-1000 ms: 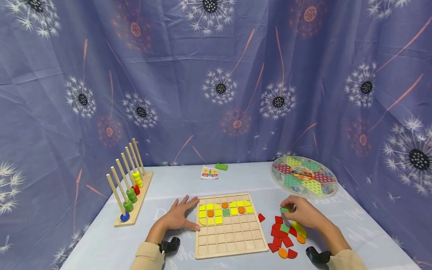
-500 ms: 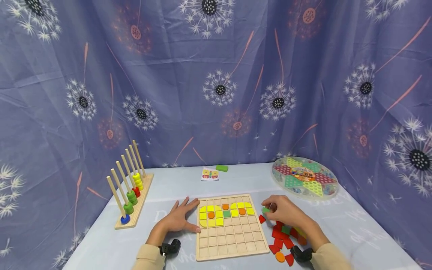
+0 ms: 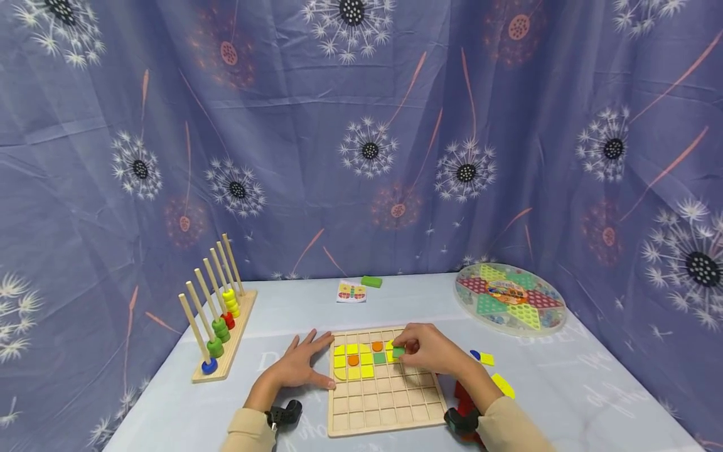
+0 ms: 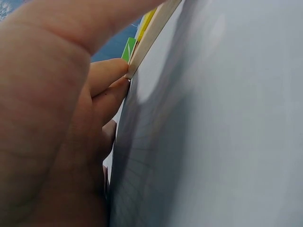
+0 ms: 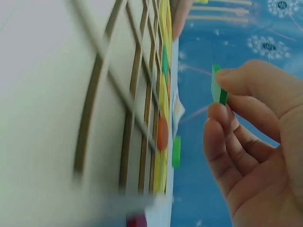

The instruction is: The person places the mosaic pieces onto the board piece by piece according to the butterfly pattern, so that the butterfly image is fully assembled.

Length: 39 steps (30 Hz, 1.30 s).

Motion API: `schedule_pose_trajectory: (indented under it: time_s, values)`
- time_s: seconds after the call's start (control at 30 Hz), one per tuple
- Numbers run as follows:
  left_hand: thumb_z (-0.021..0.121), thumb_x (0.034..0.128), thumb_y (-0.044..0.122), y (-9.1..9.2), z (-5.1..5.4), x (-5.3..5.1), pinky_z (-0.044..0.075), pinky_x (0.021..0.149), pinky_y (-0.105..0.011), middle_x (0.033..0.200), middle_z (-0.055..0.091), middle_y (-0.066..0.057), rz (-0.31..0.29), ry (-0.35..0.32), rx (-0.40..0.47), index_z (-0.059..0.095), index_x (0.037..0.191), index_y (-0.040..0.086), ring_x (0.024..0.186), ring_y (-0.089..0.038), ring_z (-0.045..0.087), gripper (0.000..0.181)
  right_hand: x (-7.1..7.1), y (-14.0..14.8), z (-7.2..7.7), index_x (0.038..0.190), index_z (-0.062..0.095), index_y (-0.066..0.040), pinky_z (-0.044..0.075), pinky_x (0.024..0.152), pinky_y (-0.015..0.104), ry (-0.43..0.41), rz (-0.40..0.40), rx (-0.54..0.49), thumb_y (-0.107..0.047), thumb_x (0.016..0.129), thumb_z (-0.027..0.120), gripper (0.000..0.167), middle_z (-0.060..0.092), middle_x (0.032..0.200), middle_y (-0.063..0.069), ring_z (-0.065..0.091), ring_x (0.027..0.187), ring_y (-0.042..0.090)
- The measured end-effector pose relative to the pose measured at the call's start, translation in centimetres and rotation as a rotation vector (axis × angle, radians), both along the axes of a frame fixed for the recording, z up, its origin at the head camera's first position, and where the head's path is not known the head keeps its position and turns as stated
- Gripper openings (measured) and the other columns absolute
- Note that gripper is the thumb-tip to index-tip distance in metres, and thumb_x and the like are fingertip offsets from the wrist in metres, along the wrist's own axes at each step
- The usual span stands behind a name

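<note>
My right hand [image 3: 433, 349] pinches a small green square tile [image 5: 218, 85] between thumb and fingers, above the upper right part of the wooden grid board [image 3: 380, 402]. Yellow tiles [image 3: 353, 373], orange round tiles [image 3: 353, 360] and one green square tile [image 3: 379, 358] lie in the board's upper cells. The hand hides some of the tiles on the right side. With fingers spread, my left hand [image 3: 298, 366] rests on the table, its thumb and a fingertip touching the board's left edge. In the left wrist view, its fingers [image 4: 110, 75] meet the wooden rim.
A rack of pegs [image 3: 226, 342] with coloured rings stands left. A picture card [image 3: 351, 292] and a green block [image 3: 371, 282] lie behind the board. A Chinese checkers board [image 3: 511, 298] lies back right. Red tiles [image 3: 464, 399], partly under my right arm, and yellow pieces [image 3: 503, 385] lie right.
My right hand has carried the green square tile leftward from the loose pile, past the board's right edge, to above the board. The left hand has stayed in place.
</note>
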<state>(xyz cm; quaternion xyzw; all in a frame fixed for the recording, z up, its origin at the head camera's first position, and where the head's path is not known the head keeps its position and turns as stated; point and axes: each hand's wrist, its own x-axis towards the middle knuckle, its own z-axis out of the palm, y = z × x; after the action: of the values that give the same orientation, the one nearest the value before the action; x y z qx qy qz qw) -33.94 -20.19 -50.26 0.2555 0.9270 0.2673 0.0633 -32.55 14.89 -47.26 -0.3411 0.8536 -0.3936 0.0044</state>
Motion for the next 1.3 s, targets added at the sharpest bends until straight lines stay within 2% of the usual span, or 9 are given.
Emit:
schedule_pose_trajectory:
  time_s: [0.13,0.27,0.4,0.67,1.07,1.3]
  values:
    - [0.08,0.0614,0.064,0.0,-0.1,0.1,-0.003,0.112,-0.059,0.154,0.031,-0.003,0.004,-0.009,-0.006,0.038,0.149,0.015,0.144,-0.037,0.009,0.108,-0.2,-2.0,-0.4,0.115,0.072,-0.011,0.054,0.068,0.025,-0.006,0.04,0.019,-0.015,0.087,0.071,0.028,0.064,0.101,-0.004,0.06,0.077,0.008]
    - [0.079,0.0619,0.064,0.0,-0.1,0.1,-0.003,0.112,-0.059,0.154,0.03,-0.003,-0.001,-0.005,-0.009,0.038,0.149,0.015,0.144,-0.037,0.009,0.108,-0.3,-3.2,-0.5,0.117,0.071,-0.012,0.054,0.07,0.023,-0.008,0.046,0.057,-0.015,0.088,0.071,0.029,0.064,0.104,-0.002,0.06,0.079,0.006]
    - [0.079,0.0623,0.064,0.2,0.2,0.0,-0.002,0.112,-0.059,0.154,0.031,-0.003,-0.006,0.023,-0.006,0.038,0.149,0.014,0.144,-0.037,0.009,0.108,0.0,-4.0,-0.3,0.114,0.072,-0.013,0.052,0.069,0.022,-0.005,0.033,0.103,-0.015,0.086,0.073,0.029,0.064,0.1,-0.005,0.057,0.078,0.004]
    - [0.079,0.0607,0.065,0.0,0.4,-0.2,-0.002,0.112,-0.058,0.155,0.03,-0.001,0.006,0.018,-0.02,0.038,0.149,0.016,0.144,-0.035,0.01,0.109,0.2,-4.2,-0.2,0.108,0.075,-0.015,0.048,0.063,0.02,0.024,0.031,0.213,-0.012,0.082,0.075,0.026,0.06,0.09,-0.009,0.052,0.071,0.004]
    - [0.079,0.062,0.064,-0.1,0.3,-0.3,-0.003,0.112,-0.059,0.155,0.029,-0.004,-0.009,0.023,-0.012,0.037,0.149,0.014,0.144,-0.036,0.009,0.109,0.7,-4.5,-0.6,0.099,0.078,-0.014,0.049,0.065,0.019,0.046,0.009,0.183,-0.016,0.079,0.08,0.02,0.06,0.085,-0.01,0.053,0.071,0.001]
    - [0.079,0.0604,0.066,0.0,0.1,-0.2,-0.002,0.113,-0.058,0.154,0.031,-0.001,-0.004,0.018,-0.02,0.039,0.149,0.016,0.144,-0.036,0.01,0.109,0.4,-2.7,-0.4,0.106,0.075,-0.011,0.052,0.068,0.022,-0.032,0.04,0.129,-0.009,0.082,0.075,0.024,0.064,0.094,-0.005,0.059,0.077,0.004]
